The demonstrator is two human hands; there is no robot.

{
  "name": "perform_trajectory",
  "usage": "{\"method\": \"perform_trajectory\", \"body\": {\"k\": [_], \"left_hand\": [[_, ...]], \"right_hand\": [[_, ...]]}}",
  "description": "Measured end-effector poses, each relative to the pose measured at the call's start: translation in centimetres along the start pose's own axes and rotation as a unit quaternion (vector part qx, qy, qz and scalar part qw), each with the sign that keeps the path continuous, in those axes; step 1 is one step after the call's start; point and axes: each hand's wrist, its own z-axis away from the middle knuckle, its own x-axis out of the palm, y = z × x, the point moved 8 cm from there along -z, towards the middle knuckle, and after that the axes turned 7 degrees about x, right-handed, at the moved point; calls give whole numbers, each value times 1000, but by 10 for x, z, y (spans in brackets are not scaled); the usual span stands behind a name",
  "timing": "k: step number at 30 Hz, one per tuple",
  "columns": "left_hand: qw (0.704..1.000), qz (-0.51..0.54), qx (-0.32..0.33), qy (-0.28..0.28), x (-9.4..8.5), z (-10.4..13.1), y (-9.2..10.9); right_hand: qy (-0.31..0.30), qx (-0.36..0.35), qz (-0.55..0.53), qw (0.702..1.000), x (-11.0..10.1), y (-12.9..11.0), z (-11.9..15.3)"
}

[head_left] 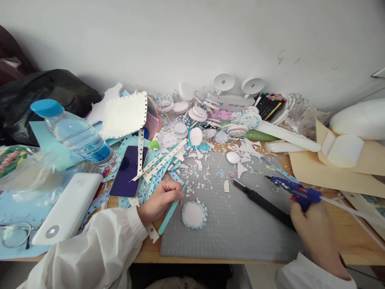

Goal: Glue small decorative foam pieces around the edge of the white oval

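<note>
My left hand point(165, 200) pinches a narrow teal strip point(172, 214) between thumb and fingers, over the left edge of the grey cutting mat point(237, 233). Just right of that hand lies a round white disc point(194, 215) with small blue and white pieces round its rim. At the right, my right hand point(313, 220) is closed round a dark blue glue gun point(296, 190), its nozzle pointing left and a pale glue stick point(345, 206) coming out behind. A black craft knife point(267, 206) lies on the mat beside that hand.
White scraps point(240, 168) and tiny cut-outs litter the mat's far part. Behind them decorated discs point(197, 114) are heaped against the wall. At left are a phone point(128, 172), a white power bank point(69, 208) and a water bottle point(78, 134). Tan paper point(303, 168) lies at right.
</note>
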Motion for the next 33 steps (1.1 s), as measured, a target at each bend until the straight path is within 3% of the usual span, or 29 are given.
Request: {"method": "perform_trajectory", "body": {"k": [2, 5, 8, 11, 13, 16, 19, 25, 33], "left_hand": [[1000, -2, 3, -3, 0, 1, 0], [1000, -3, 7, -11, 1, 1, -1], [1000, -3, 6, -16, 1, 1, -3], [1000, -4, 8, -25, 2, 0, -4], [999, -6, 15, -33, 3, 0, -4], [999, -13, 18, -37, 4, 0, -3], [999, -19, 14, -43, 4, 1, -4], [997, -27, 27, -62, 6, 2, -3], [996, -39, 21, -79, 9, 0, 1]], "right_hand": [[11, 86, -14, 996, -14, 8, -4], [79, 218, -6, 973, -46, 11, -3], [113, 249, -58, 960, -64, -11, 2], [122, 189, -144, 964, -64, -48, 9], [102, 84, -174, 976, -54, -84, 15], [24, -98, -208, 973, -27, -139, 33], [-38, -190, -225, 955, -1, -173, 53], [-84, -196, -251, 944, 24, -181, 69], [-99, -180, -236, 950, 28, -174, 69]]}}
